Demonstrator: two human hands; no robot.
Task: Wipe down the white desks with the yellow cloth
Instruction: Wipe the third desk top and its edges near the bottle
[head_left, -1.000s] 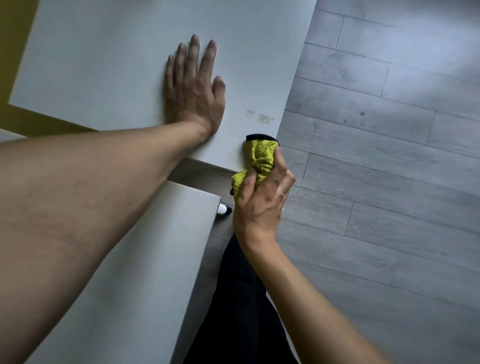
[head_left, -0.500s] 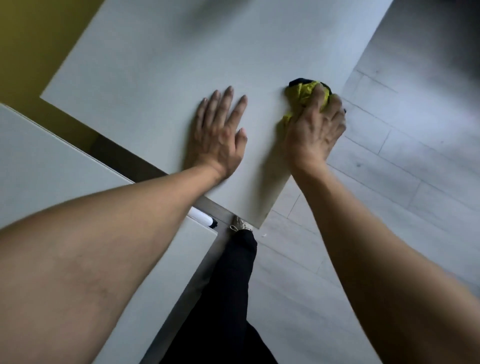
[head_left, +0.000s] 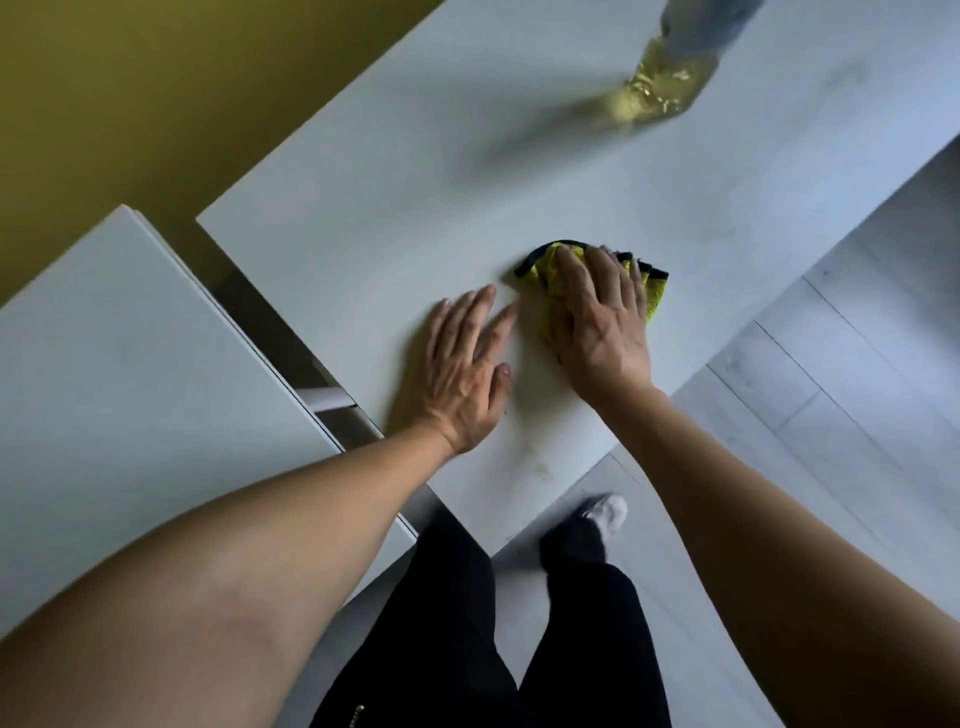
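The yellow cloth (head_left: 551, 267) with a black hem lies bunched on the white desk (head_left: 395, 208) in the head view. My right hand (head_left: 600, 317) presses flat on top of it, fingers spread and pointing away from me, hiding most of the cloth. My left hand (head_left: 465, 366) rests flat on the desk just left of the right hand, fingers straight, its fingertips close to the cloth's edge. A second white desk (head_left: 119, 374) stands lower left, with a narrow gap between the two.
A blurred bottle of yellow liquid (head_left: 662, 88) stands on the far part of the desk. Faint smudges (head_left: 543, 470) mark the near corner. Grey plank floor (head_left: 841, 374) lies to the right. My black-trousered legs (head_left: 467, 623) stand by the desk corner.
My right hand has slid the cloth from the desk's near edge onto the top and toward my left hand. The view has pulled back, revealing the bottle.
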